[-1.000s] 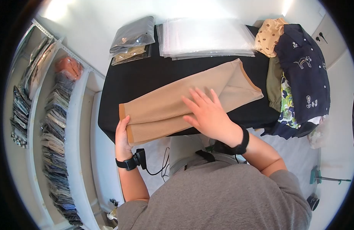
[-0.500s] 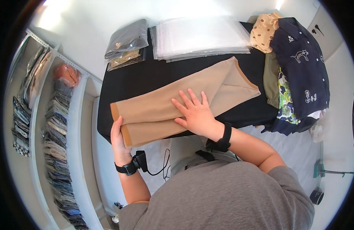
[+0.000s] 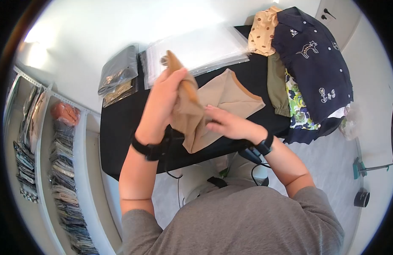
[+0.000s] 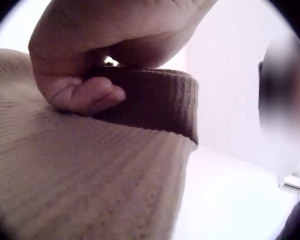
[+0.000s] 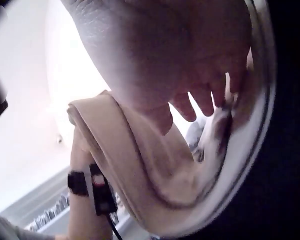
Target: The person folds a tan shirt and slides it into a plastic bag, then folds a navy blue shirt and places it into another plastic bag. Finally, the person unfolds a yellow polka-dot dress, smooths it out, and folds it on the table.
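Note:
A tan garment (image 3: 224, 100) with orange-brown edging lies partly on the black table, its left end lifted and folded up. The left hand (image 3: 164, 95) grips that raised end; in the left wrist view the fingers of the left hand (image 4: 95, 55) curl round its darker band (image 4: 150, 97). At the fold, the right hand (image 3: 234, 123) lies against the cloth with fingers extended. In the right wrist view the right hand (image 5: 175, 55) has straight, slightly spread fingers above the draped garment (image 5: 160, 165).
Clear plastic sleeves (image 3: 205, 46) are stacked at the table's back. Bagged items (image 3: 119, 70) lie at back left. A navy shirt (image 3: 311, 63), dotted cloth (image 3: 262, 32) and olive cloth (image 3: 276, 83) lie at the right. Shelves (image 3: 81, 170) of bagged garments stand on the left.
The left hand has lifted the garment's left end up and to the right, folding it over. The right hand has shifted slightly right and no longer lies flat on the middle of the cloth.

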Demonstrator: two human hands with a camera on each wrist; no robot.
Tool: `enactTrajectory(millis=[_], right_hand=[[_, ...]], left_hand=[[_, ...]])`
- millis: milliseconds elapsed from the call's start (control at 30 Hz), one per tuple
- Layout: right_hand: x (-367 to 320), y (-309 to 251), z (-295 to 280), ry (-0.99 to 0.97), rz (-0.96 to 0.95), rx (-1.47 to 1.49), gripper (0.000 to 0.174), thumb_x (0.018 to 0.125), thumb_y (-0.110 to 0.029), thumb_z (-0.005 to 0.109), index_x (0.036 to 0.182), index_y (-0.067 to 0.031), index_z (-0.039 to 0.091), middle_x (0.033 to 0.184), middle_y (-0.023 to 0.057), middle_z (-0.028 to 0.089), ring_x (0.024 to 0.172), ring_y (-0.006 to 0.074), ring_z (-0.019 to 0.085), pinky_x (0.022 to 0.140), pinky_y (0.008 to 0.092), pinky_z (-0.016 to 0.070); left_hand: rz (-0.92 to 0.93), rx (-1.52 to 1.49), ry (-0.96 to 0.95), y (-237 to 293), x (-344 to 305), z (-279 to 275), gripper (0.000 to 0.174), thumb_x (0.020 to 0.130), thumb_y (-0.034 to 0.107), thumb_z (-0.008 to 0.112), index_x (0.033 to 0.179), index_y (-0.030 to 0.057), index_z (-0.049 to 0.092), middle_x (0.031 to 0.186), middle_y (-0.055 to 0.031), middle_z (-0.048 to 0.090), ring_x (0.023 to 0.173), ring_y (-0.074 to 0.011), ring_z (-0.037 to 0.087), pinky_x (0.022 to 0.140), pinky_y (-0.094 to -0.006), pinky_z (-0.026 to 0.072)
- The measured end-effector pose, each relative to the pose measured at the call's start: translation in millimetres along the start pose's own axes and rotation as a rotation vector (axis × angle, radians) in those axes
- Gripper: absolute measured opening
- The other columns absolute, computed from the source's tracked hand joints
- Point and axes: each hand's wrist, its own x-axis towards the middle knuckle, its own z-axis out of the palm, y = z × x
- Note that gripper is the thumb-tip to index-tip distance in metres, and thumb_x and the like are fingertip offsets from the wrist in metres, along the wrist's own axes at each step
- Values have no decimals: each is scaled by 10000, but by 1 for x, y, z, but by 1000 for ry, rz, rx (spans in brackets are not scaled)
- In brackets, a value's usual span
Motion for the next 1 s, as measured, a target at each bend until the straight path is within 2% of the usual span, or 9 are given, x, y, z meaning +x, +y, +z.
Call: enactTrajectory(millis=[133,400,500,567,667,733,767,933,1000], right_hand=[[-20,10,-62,199,471,523,399,983,-294,422,1263,-15,476,1109,97,600,985,169,582,849,284,467],[-36,45,-80,493,624,1151,507,959,-498,373,1123,-53,552,977,55,612,823,117,595,725,248,482],[-34,42,-80,449,635,1149,433,944,-450,453,1127,-73,560,956,14,609,780,95,571,689,233,464],[-31,43,-78,437,725,728,334,913,-318,546,1141,-74,564,948,-9,609,754,69,543,650,223,442],[-31,44,-77,476,679,692,333,866,-204,602,1169,-82,540,931,-33,599,733,44,522,597,179,390],[-33,32,-80,539,637,682,322,852,-175,595,1146,-53,548,920,-14,606,725,59,535,600,208,420],[-35,29,-81,608,597,664,311,838,-147,588,1123,-25,556,908,6,613,718,73,548,603,237,450],[-42,25,-85,489,855,385,336,781,-88,597,1095,9,533,932,93,602,788,178,608,674,331,507],[-42,15,-77,597,427,-918,373,757,-74,608,1117,-20,523,990,138,588,896,265,599,749,368,494]], left_hand=[[-94,177,-57,-37,56,41,188,883,214,561,947,38,557,832,-47,588,717,-120,567,625,-253,457],[-469,483,-300,-121,105,85,398,934,348,495,1123,-3,499,920,-146,588,768,-157,587,677,-278,484],[-363,409,-413,-83,91,65,494,960,351,456,1302,-2,403,1064,-162,589,922,-186,593,813,-282,469],[-241,379,-453,-59,79,42,487,962,323,460,1326,5,401,1108,-153,589,979,-184,586,850,-283,456],[51,652,-375,-47,51,9,450,955,286,479,1317,21,439,1188,-118,576,1063,-177,561,918,-299,430],[298,999,-377,-60,33,-9,414,937,260,504,1279,26,490,1210,-136,569,1138,-210,527,973,-331,397],[402,1128,-446,-66,23,-15,500,898,303,552,1326,67,448,1294,-191,495,1243,-314,432,1034,-402,334],[407,1559,-561,-95,-2,-14,710,795,461,626,1389,164,375,1467,-191,250,1329,-417,259,1060,-537,238],[433,1629,-523,-99,-5,-11,716,793,485,617,1390,171,377,1477,-186,224,1344,-394,244,1062,-539,234]])
